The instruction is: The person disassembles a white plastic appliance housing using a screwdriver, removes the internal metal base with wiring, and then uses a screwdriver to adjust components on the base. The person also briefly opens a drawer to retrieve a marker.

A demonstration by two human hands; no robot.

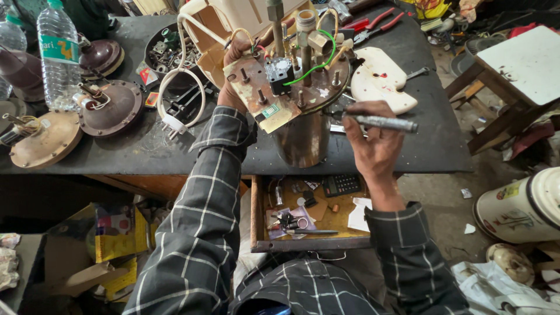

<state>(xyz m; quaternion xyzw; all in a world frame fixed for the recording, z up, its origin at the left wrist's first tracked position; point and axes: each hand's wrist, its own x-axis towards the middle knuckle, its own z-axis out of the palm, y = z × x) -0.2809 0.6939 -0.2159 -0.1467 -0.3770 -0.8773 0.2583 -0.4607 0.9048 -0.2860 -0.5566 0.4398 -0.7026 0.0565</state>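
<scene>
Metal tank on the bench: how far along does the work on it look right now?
Done: the metal tank is out of its casing, its top plate bare, with bolts, green wire and pipes exposed; a cream cover lies apart on the bench. In hand: the left hand steadies the plate's edge while the right hand holds a screwdriver to the rim. Left: the wiring and fittings remain attached.

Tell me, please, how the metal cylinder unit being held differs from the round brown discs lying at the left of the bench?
The cylinder unit is held tilted above the bench by the left hand, while the brown discs lie flat, untouched. The unit has a shiny steel body under its plate; the discs show only shallow domes. The unit carries green and white wires and a black part; the discs show only short stubs. The right hand holds a tool beside the unit. Both have round, brownish, tarnished plates.
</scene>
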